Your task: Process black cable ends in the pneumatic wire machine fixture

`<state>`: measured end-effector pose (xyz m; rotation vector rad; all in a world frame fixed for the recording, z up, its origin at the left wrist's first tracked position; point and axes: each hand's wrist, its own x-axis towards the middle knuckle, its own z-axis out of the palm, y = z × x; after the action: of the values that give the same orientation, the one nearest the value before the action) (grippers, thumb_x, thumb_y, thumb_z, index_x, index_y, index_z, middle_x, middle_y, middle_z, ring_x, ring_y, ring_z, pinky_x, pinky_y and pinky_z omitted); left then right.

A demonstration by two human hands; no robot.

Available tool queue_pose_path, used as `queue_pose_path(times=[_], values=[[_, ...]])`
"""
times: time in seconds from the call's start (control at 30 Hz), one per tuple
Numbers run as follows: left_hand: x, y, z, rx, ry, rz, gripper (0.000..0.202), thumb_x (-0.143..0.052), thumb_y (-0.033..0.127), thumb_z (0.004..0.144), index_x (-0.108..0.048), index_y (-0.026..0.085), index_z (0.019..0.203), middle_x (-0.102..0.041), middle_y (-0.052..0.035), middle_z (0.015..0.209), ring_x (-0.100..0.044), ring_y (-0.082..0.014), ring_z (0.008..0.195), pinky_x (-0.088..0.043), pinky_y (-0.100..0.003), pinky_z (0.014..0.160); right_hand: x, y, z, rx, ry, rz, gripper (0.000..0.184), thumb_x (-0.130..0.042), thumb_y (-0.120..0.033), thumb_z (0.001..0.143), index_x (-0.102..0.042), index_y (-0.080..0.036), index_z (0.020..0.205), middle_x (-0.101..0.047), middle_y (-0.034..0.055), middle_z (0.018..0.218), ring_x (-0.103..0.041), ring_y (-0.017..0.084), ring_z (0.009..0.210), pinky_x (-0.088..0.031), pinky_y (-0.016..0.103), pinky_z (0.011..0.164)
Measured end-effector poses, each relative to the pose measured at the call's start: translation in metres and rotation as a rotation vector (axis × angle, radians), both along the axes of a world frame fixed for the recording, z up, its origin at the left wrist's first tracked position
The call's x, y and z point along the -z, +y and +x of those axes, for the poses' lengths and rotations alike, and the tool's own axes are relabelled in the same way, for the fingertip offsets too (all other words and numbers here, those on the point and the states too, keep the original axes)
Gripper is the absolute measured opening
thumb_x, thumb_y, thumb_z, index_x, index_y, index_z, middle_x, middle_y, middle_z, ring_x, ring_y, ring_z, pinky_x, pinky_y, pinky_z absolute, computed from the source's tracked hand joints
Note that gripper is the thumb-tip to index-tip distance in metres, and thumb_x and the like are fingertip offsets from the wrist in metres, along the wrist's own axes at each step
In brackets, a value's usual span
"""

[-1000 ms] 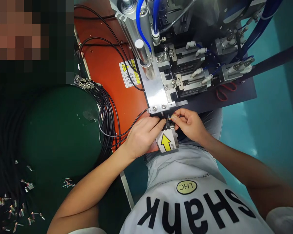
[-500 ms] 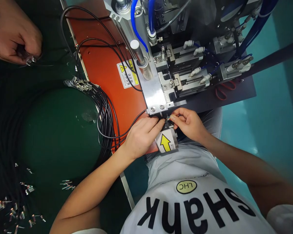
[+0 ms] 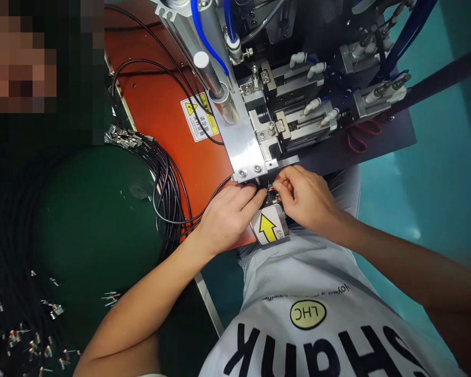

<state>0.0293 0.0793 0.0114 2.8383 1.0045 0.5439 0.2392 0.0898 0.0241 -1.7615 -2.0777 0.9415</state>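
My left hand is closed at the front edge of the machine, its fingertips pressed on the end of a black cable. Most of that end is hidden under the fingers. Facing it, my right hand pinches the thin coloured wires at the cable's tip between thumb and forefinger. Both sets of fingertips nearly meet above a small dark fixture. Just below them is a metal cover with a yellow arrow label.
A bundle of black cables with metal connectors lies left of the orange base plate. More cables with bare wire ends lie on the green table. Another person's hand, pixelated, is at upper left. A red cord lies at right.
The view has shifted slightly. My right hand has turned a little, with its back more towards the camera, still pinching the wires. My left hand stays in place at the fixture.
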Motion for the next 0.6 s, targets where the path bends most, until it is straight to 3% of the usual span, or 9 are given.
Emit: queue_pose_path(times=[0.17, 0.23, 0.37, 0.47, 0.6], values=[[0.002, -0.001, 0.001, -0.008, -0.016, 0.009, 0.032, -0.050, 0.009, 0.094, -0.060, 0.008, 0.124, -0.067, -0.0115, 0.095, -0.060, -0.0211, 0.085, -0.053, -0.035, 0.080, -0.005, -0.006, -0.005, 0.021, -0.117, 0.076, 0.013, -0.050, -0.019, 0.094, -0.063, -0.017, 0.093, -0.069, 0.0106, 0.096, -0.065, 0.024, 0.079, -0.041, 0.033, 0.064], [0.002, -0.001, 0.001, -0.005, -0.019, 0.017, 0.032, -0.050, 0.009, 0.094, -0.060, 0.008, 0.124, -0.067, -0.0115, 0.095, -0.060, -0.0209, 0.085, -0.053, -0.036, 0.081, 0.003, -0.005, -0.004, 0.080, 0.011, -0.003, 0.011, -0.053, -0.020, 0.093, -0.063, -0.017, 0.091, -0.070, 0.0098, 0.091, -0.066, 0.023, 0.078, -0.044, 0.033, 0.064], [0.002, -0.001, 0.001, -0.004, -0.013, 0.022, 0.033, -0.051, 0.009, 0.093, -0.059, 0.007, 0.125, -0.067, -0.0123, 0.097, -0.061, -0.0214, 0.086, -0.053, -0.036, 0.081, 0.028, 0.001, 0.003, 0.182, 0.503, -0.405, 0.013, -0.057, -0.027, 0.092, -0.062, -0.019, 0.083, -0.067, 0.0032, 0.068, -0.066, 0.018, 0.063, -0.050, 0.029, 0.060], [0.003, -0.002, 0.000, -0.013, -0.011, 0.010, 0.033, -0.049, 0.010, 0.095, -0.059, 0.010, 0.126, -0.068, -0.0115, 0.097, -0.062, -0.0208, 0.086, -0.053, -0.036, 0.081, 0.037, 0.002, 0.007, 0.260, 0.625, -0.443, 0.012, -0.062, -0.029, 0.090, -0.062, -0.020, 0.083, -0.068, 0.0022, 0.073, -0.066, 0.016, 0.059, -0.051, 0.028, 0.057], [0.002, -0.002, 0.000, -0.019, -0.002, 0.006, 0.032, -0.048, 0.011, 0.096, -0.058, 0.011, 0.127, -0.068, -0.0111, 0.097, -0.062, -0.0205, 0.085, -0.053, -0.035, 0.079, 0.034, 0.000, 0.012, 0.252, 0.684, -0.453, 0.018, -0.064, -0.036, 0.090, -0.064, -0.019, 0.087, -0.068, 0.0021, 0.078, -0.065, 0.014, 0.060, -0.053, 0.027, 0.060]])
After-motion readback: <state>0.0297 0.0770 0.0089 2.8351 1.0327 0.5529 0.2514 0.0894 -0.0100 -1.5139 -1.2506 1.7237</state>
